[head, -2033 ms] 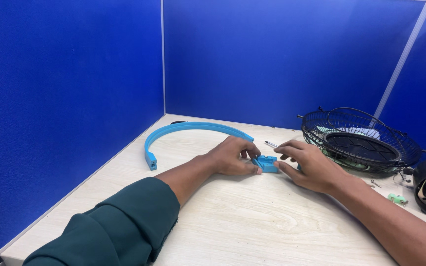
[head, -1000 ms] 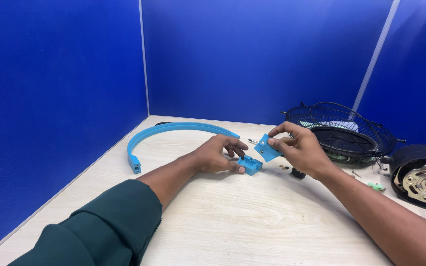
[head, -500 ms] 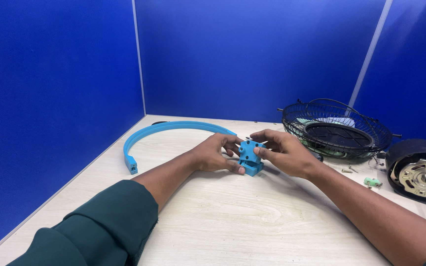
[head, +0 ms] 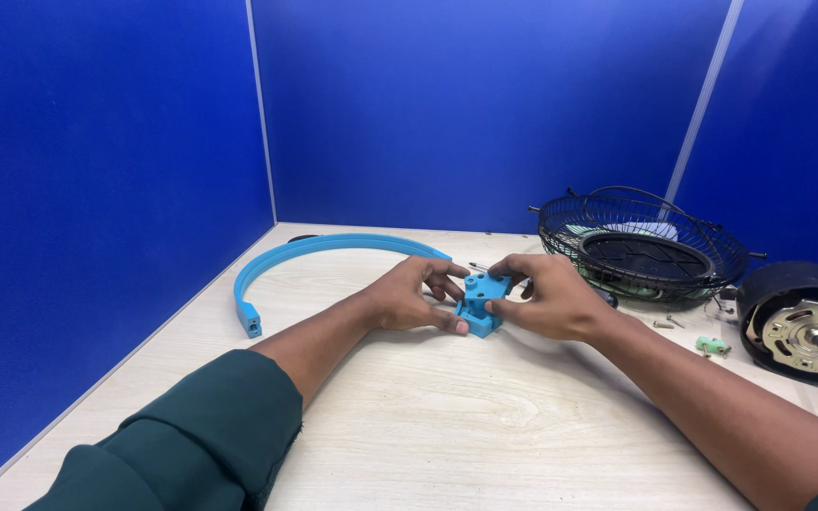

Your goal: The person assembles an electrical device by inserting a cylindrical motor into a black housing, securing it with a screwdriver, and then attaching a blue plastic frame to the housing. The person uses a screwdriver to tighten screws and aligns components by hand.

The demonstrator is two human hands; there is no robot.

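Blue block (head: 481, 305) low over tabletop (head: 447, 416), centre, pinched between both hands. Left hand (head: 416, 296) grips from 9 o'clock, right hand (head: 546, 297) from 3 o'clock; equally near. Block's long axis roughly upright. Blue arc (head: 314, 248) at 10 o'clock, fan cage (head: 644, 246) at 2 o'clock.

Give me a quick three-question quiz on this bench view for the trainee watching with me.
1. True or false: both hands touch the small blue block.
2. Which lies nearest the left wall? A) blue curved band B) wire fan guard C) fan motor
3. What small green thing lies between the right hand side forearm and the motor?

Key: 1 true, the left hand too; 2 A; 3 a small green plastic piece.
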